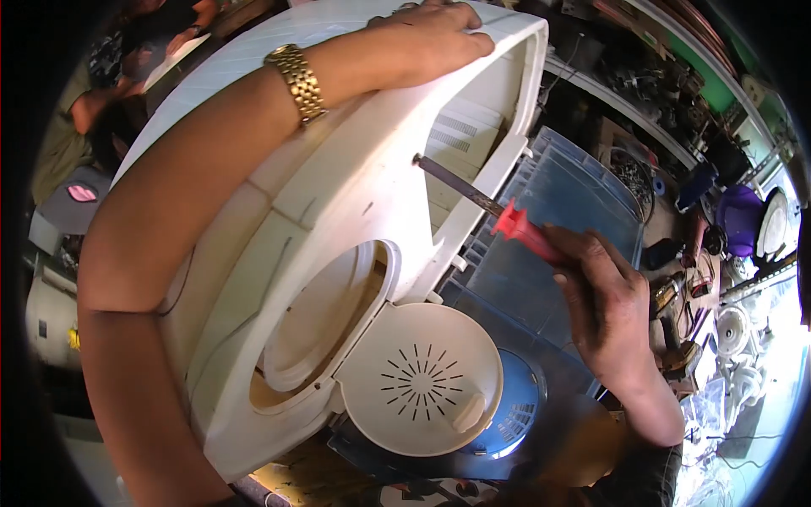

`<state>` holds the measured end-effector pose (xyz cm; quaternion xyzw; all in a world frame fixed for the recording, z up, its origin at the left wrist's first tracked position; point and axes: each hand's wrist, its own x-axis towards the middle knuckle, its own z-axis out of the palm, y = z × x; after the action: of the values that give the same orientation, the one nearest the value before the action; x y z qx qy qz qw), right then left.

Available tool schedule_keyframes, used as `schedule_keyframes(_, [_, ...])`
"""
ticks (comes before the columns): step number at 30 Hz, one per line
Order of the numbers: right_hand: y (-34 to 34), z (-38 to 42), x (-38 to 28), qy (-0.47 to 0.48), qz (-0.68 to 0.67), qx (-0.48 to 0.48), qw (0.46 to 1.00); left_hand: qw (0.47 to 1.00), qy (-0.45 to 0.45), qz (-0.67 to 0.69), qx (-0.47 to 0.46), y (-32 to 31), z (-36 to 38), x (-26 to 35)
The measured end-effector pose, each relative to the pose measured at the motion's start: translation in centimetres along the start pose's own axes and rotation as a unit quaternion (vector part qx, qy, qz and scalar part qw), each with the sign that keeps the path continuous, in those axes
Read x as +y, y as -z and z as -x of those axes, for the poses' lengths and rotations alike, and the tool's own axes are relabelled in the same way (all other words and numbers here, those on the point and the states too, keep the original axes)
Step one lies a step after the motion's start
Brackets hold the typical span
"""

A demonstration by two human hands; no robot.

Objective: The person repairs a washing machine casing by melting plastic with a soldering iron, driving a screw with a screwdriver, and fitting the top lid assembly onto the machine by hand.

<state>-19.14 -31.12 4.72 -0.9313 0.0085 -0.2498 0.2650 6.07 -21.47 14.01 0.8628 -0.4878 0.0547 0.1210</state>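
Observation:
A white plastic appliance casing (pixel 397 194), which looks like a twin-tub washing machine body, lies tilted in front of me. My left hand (pixel 431 46) rests on its upper side with the fingers spread; a gold watch is on that wrist. My right hand (pixel 604 296) is closed around the red handle of a screwdriver (pixel 532 234). The screwdriver's tip meets the casing at a small dark hole; whether a screw sits there is hidden. Below, a round slotted lid (pixel 422 380) hangs open on its hinge beside the oval opening (pixel 325 321).
A translucent blue plastic panel (pixel 549 211) lies behind the casing, with a round blue part (pixel 515 406) under the lid. Shelves of parts and a purple basin (pixel 739 220) stand at right. Another person (pixel 160 51) holds a pale flat object at upper left.

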Motion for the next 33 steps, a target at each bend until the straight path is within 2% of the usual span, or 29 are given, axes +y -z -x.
schedule_keyframes(4, [-0.4, 0.0, 0.3, 0.032, 0.024, 0.036, 0.999, 1.000, 0.005, 0.022, -0.017, 0.7, 1.0, 0.7])
schedule_keyframes(21, [-0.3, 0.0, 0.3, 0.029, 0.021, 0.028, 0.999, 0.998, 0.042, 0.019, -0.046, 0.2, 0.0, 0.8])
schedule_keyframes(33, [-0.4, 0.0, 0.3, 0.032, 0.022, 0.028, 0.999, 0.999, 0.023, 0.014, -0.035, 0.9, 0.6, 1.0])
